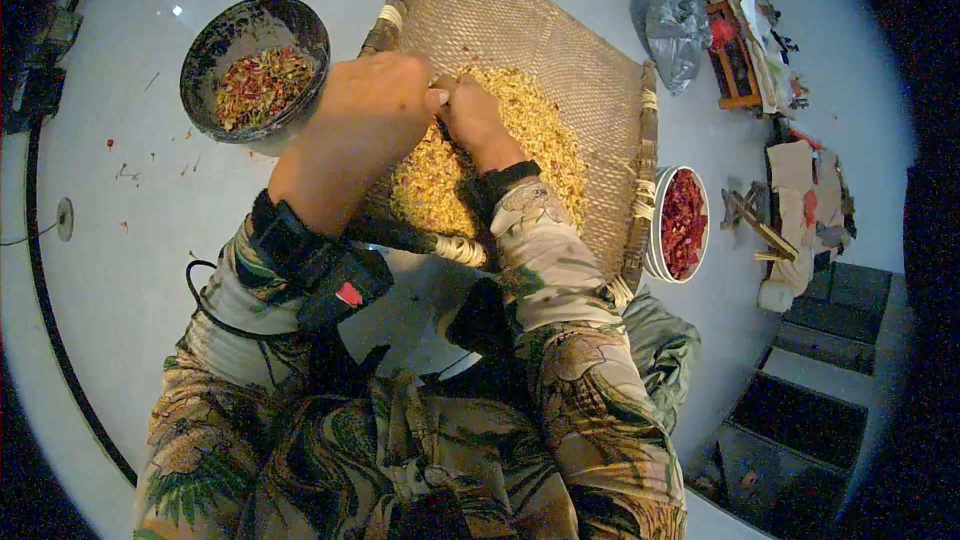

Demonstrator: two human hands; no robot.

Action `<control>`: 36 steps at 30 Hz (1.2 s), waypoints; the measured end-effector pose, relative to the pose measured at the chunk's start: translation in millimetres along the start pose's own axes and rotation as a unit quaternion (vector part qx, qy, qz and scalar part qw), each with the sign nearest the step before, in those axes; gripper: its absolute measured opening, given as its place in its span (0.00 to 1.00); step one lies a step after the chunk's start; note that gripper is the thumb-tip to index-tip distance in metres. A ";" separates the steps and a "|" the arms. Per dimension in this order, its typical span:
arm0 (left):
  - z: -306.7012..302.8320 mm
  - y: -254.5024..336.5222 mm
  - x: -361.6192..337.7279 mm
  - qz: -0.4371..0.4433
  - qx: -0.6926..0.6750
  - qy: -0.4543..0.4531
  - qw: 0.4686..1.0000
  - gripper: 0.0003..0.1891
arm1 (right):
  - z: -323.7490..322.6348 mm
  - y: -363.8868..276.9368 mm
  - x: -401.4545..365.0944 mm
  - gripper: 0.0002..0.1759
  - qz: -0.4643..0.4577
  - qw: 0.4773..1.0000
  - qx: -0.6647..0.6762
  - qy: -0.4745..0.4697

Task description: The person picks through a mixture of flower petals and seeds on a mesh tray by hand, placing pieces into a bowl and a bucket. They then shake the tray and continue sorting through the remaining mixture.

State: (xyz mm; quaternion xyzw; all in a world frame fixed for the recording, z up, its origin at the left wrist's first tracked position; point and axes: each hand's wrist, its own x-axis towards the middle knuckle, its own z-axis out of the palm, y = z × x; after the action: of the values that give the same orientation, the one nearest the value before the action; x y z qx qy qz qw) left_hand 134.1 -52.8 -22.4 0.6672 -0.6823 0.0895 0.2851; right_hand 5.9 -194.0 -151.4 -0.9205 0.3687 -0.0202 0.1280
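Note:
My left hand (378,90) and my right hand (476,118) meet above a woven bamboo tray (500,5), their fingertips pinched close together. Between them is something small and dark that I cannot make out. Under both hands lies a heap of yellow seed-like bits (540,130) flecked with red. Left of my left hand stands a black bowl (310,30) containing red and greenish scraps that look like chili stems. To the right of the tray, a white bowl (655,240) contains dark red dried pieces, resembling chilies.
Stray stems and bits lie on the pale floor (120,180) at the left. A clear plastic bag (675,35) and an orange-brown wooden frame (735,55) are at the upper right. Cardboard and cloth (795,180) lie farther right, near dark steps (800,420).

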 end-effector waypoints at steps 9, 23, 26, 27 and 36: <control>-1.2 -4.1 -3.4 0.010 0.004 0.015 1.000 0.11 | 18.6 39.4 6.1 0.06 0.057 0.954 0.274 0.109; -12.0 -1.1 -0.1 -0.040 -0.019 -0.082 0.996 0.08 | -52.5 11.3 15.8 0.06 0.167 0.758 0.622 0.102; -10.1 1.8 -2.1 -0.049 -0.039 -0.072 0.995 0.06 | -85.9 -44.7 36.8 0.08 0.102 0.779 0.586 0.197; -4.8 -2.8 -4.4 -0.029 -0.038 -0.067 0.997 0.09 | -102.0 -68.2 41.5 0.10 0.050 0.788 0.578 0.205; -9.5 -10.5 -4.0 -0.065 -0.033 -0.155 0.985 0.15 | -94.2 -119.7 70.1 0.20 -0.105 0.813 0.573 -0.006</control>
State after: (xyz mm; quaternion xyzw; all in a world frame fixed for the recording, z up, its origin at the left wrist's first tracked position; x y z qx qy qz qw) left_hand 146.5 -45.6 -19.3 0.7062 -0.6759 -0.0562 0.2033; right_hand 125.2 -179.4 -34.4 -0.7136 0.1907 -0.2353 0.6317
